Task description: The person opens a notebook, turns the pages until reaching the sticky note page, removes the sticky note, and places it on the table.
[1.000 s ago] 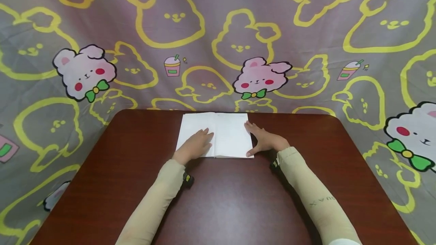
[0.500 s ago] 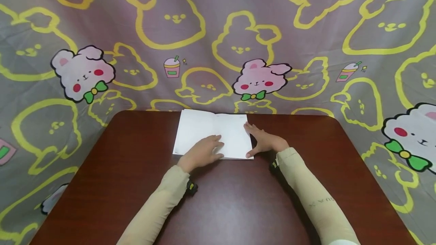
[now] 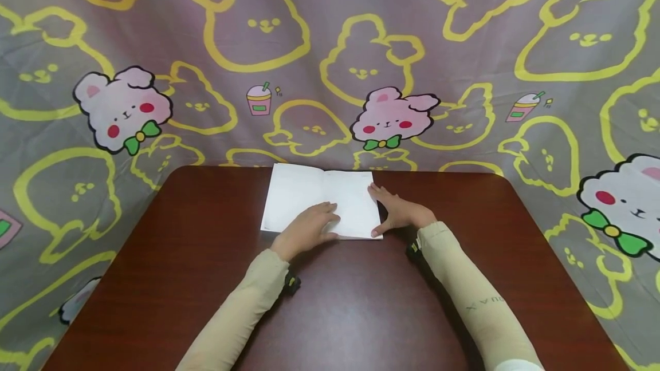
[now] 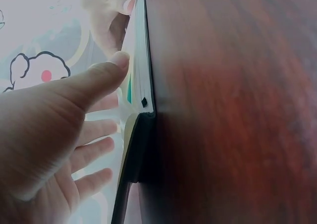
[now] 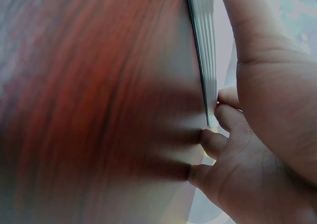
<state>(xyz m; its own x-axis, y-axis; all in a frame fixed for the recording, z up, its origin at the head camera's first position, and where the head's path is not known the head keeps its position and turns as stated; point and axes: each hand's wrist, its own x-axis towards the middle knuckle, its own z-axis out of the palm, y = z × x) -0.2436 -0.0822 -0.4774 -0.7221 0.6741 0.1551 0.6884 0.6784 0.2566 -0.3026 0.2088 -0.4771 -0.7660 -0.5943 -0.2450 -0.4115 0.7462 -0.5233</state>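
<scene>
An open notebook with blank white pages lies near the far edge of the table. My left hand rests over the lower middle of the spread with its fingers extended. The left wrist view shows the dark cover under the pages, and the left half tilts up a little from the tabletop. There the left thumb lies over the thick page block. Thumb and fingers spread, my right hand touches the right edge of the notebook. Some of its fingertips rest on the table beside the page edges.
The dark red-brown wooden table has rounded far corners. A patterned curtain with cartoon bears and rabbits hangs directly behind it and along both sides. Each wrist carries a small black camera.
My left hand has slid right and toward me, from the left page to the middle. The left page now lies wider and its near corner shows. My right hand has stayed in place.
</scene>
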